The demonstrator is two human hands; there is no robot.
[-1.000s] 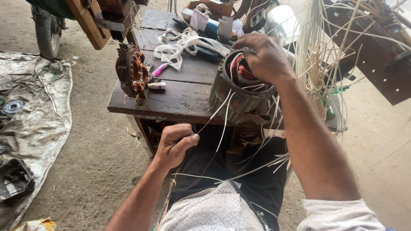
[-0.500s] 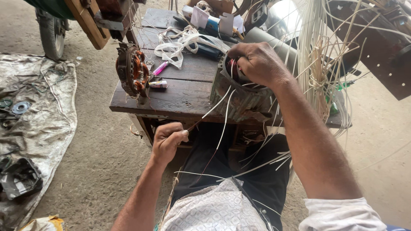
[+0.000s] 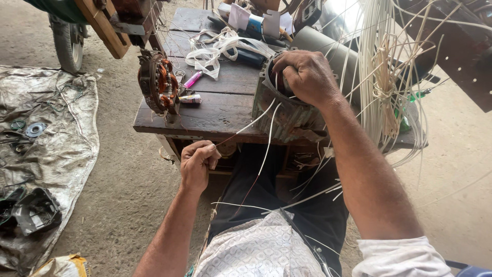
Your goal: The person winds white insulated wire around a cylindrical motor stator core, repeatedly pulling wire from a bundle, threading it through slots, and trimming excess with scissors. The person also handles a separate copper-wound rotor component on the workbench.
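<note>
A ribbed grey motor housing (image 3: 287, 115) stands on the front edge of a dark wooden table (image 3: 215, 110). My right hand (image 3: 306, 76) grips its top rim, fingers curled into the opening. My left hand (image 3: 197, 161) is below the table edge, pinching a thin copper wire (image 3: 241, 131) that runs up to the housing inside white sleeving. More white sleeved leads (image 3: 269, 141) hang from the housing down over my lap.
A copper-wound stator (image 3: 159, 82) leans at the table's left edge, with a pink pen (image 3: 193, 79) and white tape strips (image 3: 215, 48) behind it. Bundled white sleeving (image 3: 384, 77) hangs at right. A grey tarp (image 3: 46, 154) with parts covers the ground left. A wheel (image 3: 66, 43) stands far left.
My left hand has moved down and away from the table, drawing the wire out. My right hand has shifted on the housing rim and now covers the opening.
</note>
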